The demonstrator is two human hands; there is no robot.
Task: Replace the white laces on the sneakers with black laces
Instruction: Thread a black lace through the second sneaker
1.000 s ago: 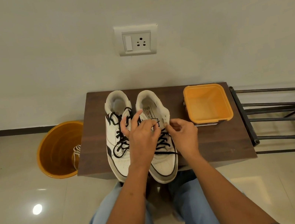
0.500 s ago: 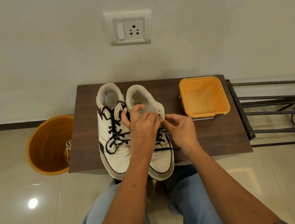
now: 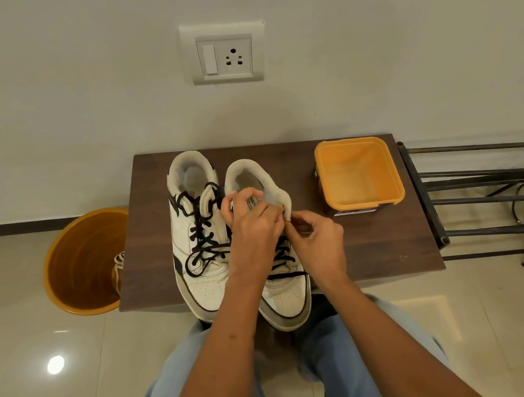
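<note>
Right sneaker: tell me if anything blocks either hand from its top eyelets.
Nothing visible does. Both the left hand and the right hand are already on the right sneaker at its collar, fingers curled there; what they pinch is hidden.

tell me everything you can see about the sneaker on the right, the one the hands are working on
The right sneaker is white, leather-like, with dark trim, a grey toe edge and a perforated toe. It stands upright on the brown table, toe overhanging the near edge, beside the other sneaker. A black lace crosses its lower eyelets. The left hand holds its tongue; the right hand pinches at the top eyelet, where the lace end is hidden.
</note>
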